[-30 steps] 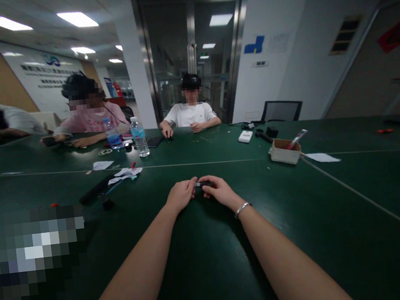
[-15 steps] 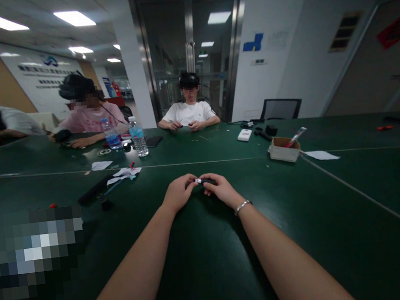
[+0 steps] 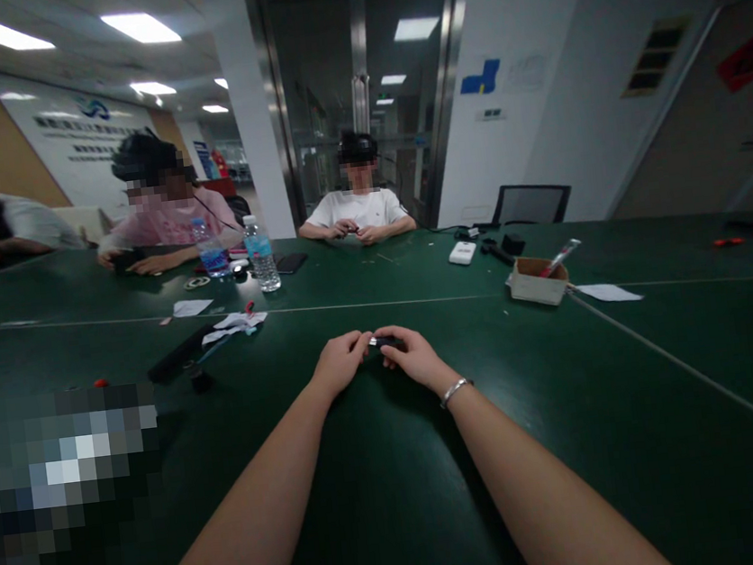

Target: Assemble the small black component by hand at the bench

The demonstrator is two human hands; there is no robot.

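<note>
A small black object with a shiny silver end (image 3: 374, 342) is held between my two hands, just above the green table (image 3: 383, 463). Its black part lies in the closed fingers of my right hand (image 3: 416, 355), which has a silver bracelet at the wrist. At the silver end, the thumb and fingertips of my left hand (image 3: 341, 362) pinch together. The object is partly covered by fingers, and its exact kind is too small to make out.
Left of my hands lie a long black item (image 3: 181, 355), crumpled white paper (image 3: 235, 326) and a small black cube (image 3: 201, 381). Water bottles (image 3: 261, 255) stand farther back. A small open box (image 3: 538, 284) is at the right. Across the table sits a person in white (image 3: 358, 212).
Both my hands stay together on the small object, with only slight finger movement. The view has shifted slightly. The person opposite has brought their hands closer together.
</note>
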